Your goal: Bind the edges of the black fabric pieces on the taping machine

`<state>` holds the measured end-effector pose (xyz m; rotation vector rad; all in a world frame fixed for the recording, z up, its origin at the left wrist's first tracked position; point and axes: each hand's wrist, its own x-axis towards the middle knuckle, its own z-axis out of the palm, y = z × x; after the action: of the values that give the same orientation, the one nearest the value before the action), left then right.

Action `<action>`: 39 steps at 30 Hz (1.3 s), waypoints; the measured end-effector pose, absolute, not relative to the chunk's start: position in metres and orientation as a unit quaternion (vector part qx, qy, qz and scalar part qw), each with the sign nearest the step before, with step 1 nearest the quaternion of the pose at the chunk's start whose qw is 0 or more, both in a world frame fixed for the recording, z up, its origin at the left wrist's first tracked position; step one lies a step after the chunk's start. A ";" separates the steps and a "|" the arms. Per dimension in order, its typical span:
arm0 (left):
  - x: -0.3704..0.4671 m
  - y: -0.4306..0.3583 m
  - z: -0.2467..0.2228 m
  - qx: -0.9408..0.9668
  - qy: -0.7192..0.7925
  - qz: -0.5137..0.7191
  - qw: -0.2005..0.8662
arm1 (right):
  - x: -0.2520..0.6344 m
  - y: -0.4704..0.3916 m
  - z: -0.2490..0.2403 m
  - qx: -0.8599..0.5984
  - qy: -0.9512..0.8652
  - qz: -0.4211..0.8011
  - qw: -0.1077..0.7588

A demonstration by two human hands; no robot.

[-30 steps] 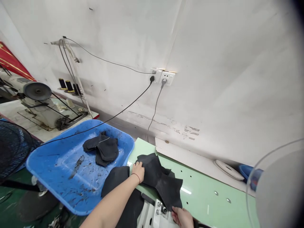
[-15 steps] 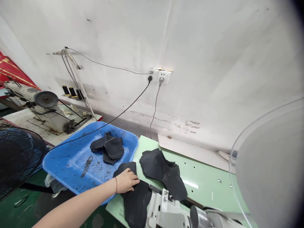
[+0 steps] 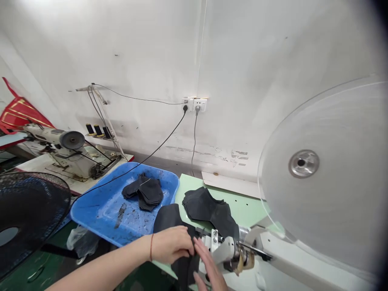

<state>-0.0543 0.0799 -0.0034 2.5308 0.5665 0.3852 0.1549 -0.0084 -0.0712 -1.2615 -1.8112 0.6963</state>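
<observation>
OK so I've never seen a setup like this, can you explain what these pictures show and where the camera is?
There's no robot here: these are a person's bare hands. One camera, worn on the head, takes every picture, looking forward and down. The left hand, with a red band at the wrist, and the right hand are both at a black piece beside a white machine. Whether they pinch it, I can't tell. More black pieces lie on the green table, and others sit in the blue tub. Off to the left are a fan and a sewing machine.
</observation>
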 end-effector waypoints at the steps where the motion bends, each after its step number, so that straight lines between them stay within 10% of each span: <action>1: -0.052 0.069 0.010 0.923 0.210 0.163 0.279 | 0.153 -0.006 -0.060 -0.491 -0.726 0.291 0.385; 11: -0.042 0.006 0.051 0.699 0.461 0.246 0.489 | 0.153 -0.003 0.008 -0.440 -0.682 0.506 0.292; 39: -0.012 0.006 0.038 0.516 0.449 0.329 0.651 | 0.159 -0.004 0.034 -0.469 -0.674 0.497 0.279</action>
<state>-0.0120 0.0060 0.0379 1.1722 1.0203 0.7479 0.1588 -0.0038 0.0335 -1.2570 -1.8087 1.3340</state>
